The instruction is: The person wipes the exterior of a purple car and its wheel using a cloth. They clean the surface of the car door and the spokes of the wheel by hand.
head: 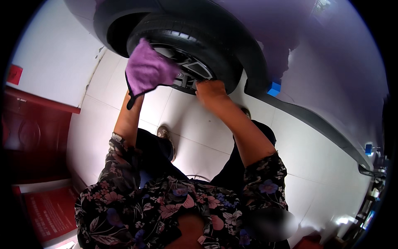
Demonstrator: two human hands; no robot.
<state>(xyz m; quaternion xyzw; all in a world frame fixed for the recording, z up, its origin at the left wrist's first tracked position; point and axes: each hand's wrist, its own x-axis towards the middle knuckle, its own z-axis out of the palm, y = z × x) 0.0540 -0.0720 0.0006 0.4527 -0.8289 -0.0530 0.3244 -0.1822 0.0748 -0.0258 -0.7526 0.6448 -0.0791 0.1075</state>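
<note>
A purple cloth with black edging (pixel 147 70) drapes over my left hand, which lies hidden beneath it; only the wrist and forearm show. The cloth hangs in front of the left part of a car wheel's alloy rim (pixel 199 69). My right hand (pixel 211 90) is at the lower right edge of the rim, its fingers bent and partly hidden, so whether it grips a spoke or the rim cannot be told. Around the rim is the black tyre (pixel 183 34), under a dark wheel arch (pixel 252 49).
The car's glossy body panel (pixel 329 71) rises at the right, with a blue block (pixel 274 89) by the arch. A dark red cabinet (pixel 37 133) stands at the left. Below are my shoe (pixel 166 138) and pale floor tiles (pixel 202 155).
</note>
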